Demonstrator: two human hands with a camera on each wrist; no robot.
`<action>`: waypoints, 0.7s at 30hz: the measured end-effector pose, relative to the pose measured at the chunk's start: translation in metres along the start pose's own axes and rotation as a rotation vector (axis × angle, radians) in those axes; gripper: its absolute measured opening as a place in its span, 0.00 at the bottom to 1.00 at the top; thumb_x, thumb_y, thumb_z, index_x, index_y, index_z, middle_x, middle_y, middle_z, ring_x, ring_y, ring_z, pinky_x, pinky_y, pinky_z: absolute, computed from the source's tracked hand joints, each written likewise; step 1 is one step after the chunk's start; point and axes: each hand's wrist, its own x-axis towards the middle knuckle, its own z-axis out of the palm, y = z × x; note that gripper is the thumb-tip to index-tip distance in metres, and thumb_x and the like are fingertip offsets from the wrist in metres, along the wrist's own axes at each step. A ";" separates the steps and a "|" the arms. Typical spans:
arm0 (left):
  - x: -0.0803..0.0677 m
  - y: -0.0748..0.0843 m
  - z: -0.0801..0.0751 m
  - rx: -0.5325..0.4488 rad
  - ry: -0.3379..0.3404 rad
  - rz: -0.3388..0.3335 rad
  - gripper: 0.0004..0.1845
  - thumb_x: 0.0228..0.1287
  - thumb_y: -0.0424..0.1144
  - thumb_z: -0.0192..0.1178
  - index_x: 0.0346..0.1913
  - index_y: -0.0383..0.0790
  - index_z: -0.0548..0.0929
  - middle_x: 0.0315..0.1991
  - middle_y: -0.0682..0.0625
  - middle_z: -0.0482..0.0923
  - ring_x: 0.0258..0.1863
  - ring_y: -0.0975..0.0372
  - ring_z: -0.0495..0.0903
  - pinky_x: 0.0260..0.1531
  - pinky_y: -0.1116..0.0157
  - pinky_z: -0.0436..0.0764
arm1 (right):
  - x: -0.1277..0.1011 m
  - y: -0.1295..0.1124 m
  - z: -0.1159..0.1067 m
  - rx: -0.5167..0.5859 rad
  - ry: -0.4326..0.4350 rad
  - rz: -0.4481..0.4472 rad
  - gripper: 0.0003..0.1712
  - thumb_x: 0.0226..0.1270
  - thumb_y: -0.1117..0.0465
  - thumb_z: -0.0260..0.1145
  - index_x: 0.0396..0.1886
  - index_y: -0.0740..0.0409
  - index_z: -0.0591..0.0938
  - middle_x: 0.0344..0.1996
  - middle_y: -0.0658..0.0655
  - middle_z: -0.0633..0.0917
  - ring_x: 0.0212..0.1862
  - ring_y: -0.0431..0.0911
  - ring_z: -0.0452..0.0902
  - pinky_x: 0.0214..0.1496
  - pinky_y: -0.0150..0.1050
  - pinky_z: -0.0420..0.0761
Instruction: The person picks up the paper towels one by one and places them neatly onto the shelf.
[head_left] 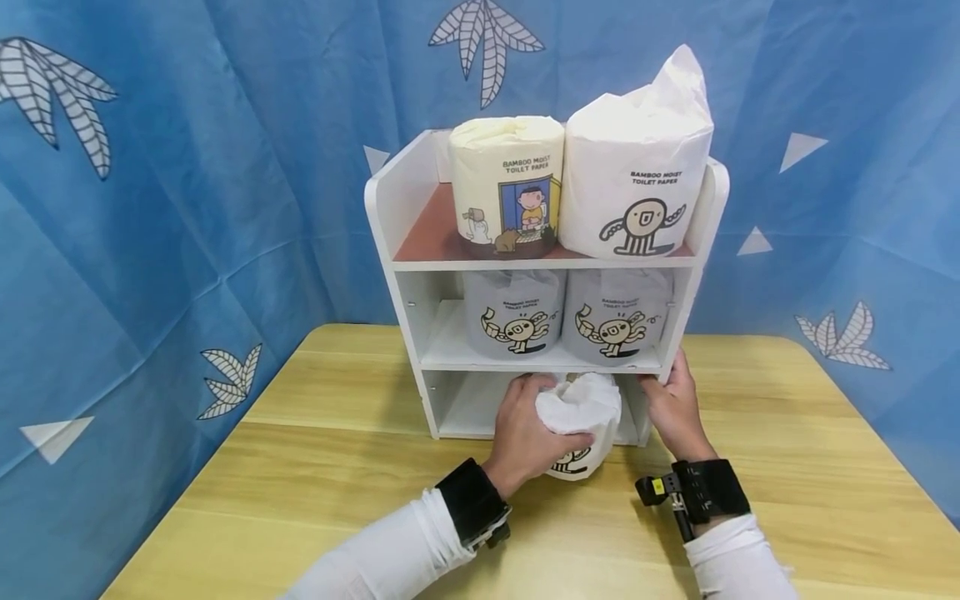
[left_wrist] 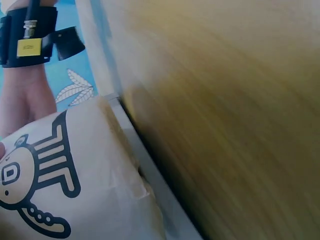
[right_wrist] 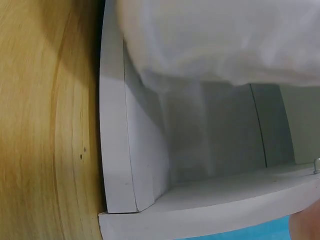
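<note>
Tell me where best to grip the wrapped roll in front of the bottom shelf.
Probably round the wrapped roll at its curved sides, coming from the front. The left hand already cups its left side; the shelf unit blocks the back, and the gathered wrap on top looks loose.

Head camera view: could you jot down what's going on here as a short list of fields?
Setting: white shelf unit on a wooden table
Left hand: grips a wrapped toilet roll at the bottom shelf opening
Right hand: rests on the unit's lower right edge
Middle shelf: two grey-wrapped rolls
Top shelf: two rolls, side by side
Backdrop: blue leaf-print curtain
</note>
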 end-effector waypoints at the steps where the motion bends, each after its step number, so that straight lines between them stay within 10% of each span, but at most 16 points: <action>1: 0.001 -0.001 0.002 0.004 0.003 -0.008 0.42 0.28 0.53 0.83 0.51 0.45 0.75 0.50 0.49 0.72 0.48 0.58 0.74 0.50 0.61 0.75 | 0.000 0.000 0.000 0.003 0.001 -0.001 0.33 0.77 0.62 0.51 0.76 0.40 0.54 0.67 0.56 0.66 0.68 0.51 0.61 0.66 0.57 0.63; 21: 0.032 -0.002 0.033 -0.013 0.004 -0.057 0.51 0.32 0.55 0.82 0.64 0.45 0.70 0.56 0.51 0.75 0.56 0.55 0.71 0.59 0.60 0.68 | 0.002 0.002 -0.002 -0.003 -0.004 0.017 0.32 0.77 0.61 0.51 0.76 0.42 0.54 0.66 0.57 0.66 0.68 0.50 0.61 0.67 0.57 0.62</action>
